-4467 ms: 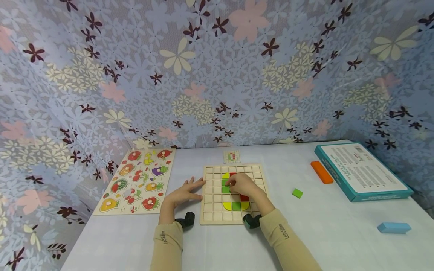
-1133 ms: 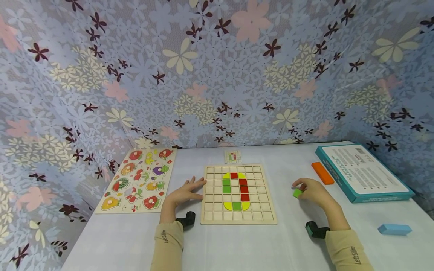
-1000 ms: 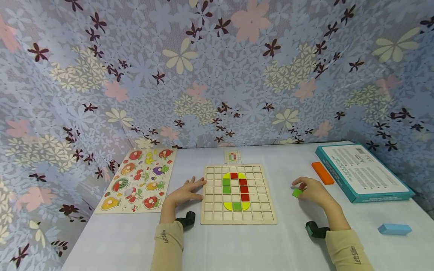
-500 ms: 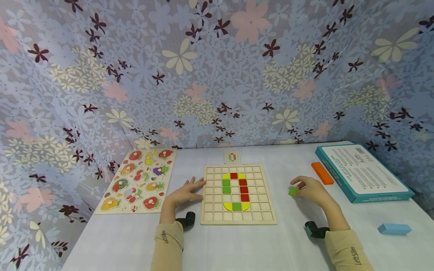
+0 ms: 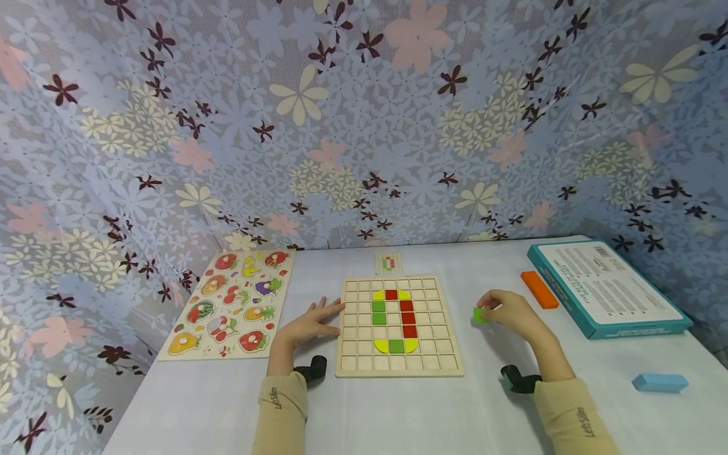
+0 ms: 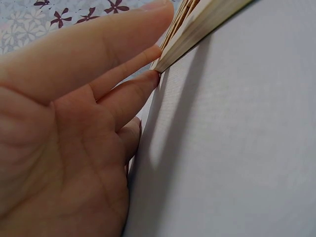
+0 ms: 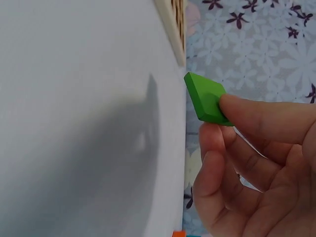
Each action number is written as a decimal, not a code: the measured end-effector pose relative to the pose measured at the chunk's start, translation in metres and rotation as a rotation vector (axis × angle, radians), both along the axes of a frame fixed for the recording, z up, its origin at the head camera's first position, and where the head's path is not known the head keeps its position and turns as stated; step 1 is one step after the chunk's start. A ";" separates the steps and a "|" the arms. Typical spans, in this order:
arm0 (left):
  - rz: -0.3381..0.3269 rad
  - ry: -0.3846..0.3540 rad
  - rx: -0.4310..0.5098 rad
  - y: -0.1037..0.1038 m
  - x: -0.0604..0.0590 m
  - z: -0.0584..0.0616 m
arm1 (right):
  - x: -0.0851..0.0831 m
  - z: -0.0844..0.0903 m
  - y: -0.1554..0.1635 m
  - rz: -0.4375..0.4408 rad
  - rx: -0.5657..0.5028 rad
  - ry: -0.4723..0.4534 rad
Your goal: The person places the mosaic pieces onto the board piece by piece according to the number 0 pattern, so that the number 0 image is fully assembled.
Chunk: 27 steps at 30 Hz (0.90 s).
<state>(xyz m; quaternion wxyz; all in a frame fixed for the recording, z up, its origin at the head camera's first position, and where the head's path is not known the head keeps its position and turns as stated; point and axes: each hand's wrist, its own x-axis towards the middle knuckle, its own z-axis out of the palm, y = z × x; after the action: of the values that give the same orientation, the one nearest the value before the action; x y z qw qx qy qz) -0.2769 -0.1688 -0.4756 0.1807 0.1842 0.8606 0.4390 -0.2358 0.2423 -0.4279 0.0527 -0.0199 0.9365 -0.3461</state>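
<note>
Between thumb and fingers my right hand (image 5: 510,314) pinches a green square tile (image 7: 205,98), held above the table to the right of a wooden grid board (image 5: 359,364). Fairly straight fingers of my left hand (image 5: 304,327) touch the board's left edge, as the left wrist view also shows. Red, green and yellow pieces on the board form a ring, with yellow rounded pieces at its corners. In the ring's left column, below two green tiles (image 5: 378,312), one cell shows bare wood. Behind the board lies a small pattern card (image 5: 389,263) with a similar coloured grid.
A fruit-picture puzzle board (image 5: 229,305) lies at the left. On the right are an orange block (image 5: 539,290), a teal-edged box (image 5: 611,287) and a light blue block (image 5: 660,383). A flower-patterned curtain (image 5: 364,126) hangs behind the white table (image 5: 375,417).
My right hand left the board, took hold of the green tile at the right and lifted it. It has moved left toward the board with it. My left hand stays put.
</note>
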 end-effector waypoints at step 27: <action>0.016 0.013 -0.009 0.002 0.002 0.002 | -0.019 0.012 -0.084 0.127 -0.213 0.085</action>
<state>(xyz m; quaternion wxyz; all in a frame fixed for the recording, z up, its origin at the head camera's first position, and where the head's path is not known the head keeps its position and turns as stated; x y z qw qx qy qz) -0.2749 -0.1670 -0.4741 0.1724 0.1796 0.8653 0.4351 -0.2545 0.1583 -0.4160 0.0326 -0.0991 0.8928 -0.4383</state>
